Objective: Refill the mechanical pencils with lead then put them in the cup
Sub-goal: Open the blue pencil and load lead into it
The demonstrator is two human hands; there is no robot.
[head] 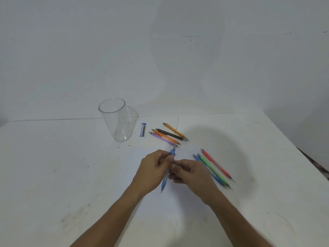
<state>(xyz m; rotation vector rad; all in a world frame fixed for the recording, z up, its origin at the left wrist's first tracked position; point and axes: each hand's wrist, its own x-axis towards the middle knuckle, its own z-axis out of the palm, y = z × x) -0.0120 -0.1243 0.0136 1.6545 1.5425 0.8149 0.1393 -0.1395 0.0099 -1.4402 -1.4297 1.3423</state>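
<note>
My left hand [153,171] grips a blue mechanical pencil [164,180] near its top end, tip pointing down towards me. My right hand [188,172] meets it at the pencil's upper part, fingertips pinched together there; whatever they pinch is too small to see. A clear plastic cup [115,120] stands upright at the back left, with nothing inside. A small blue lead case [143,130] lies just right of the cup. Several pencils, yellow, black, orange and purple [168,135], lie behind my hands. A red, green and blue group [215,168] lies to the right.
The white table [53,175] has a back edge near the wall and a right edge [309,161] that drops off. Small dark specks [118,147] lie in front of the cup.
</note>
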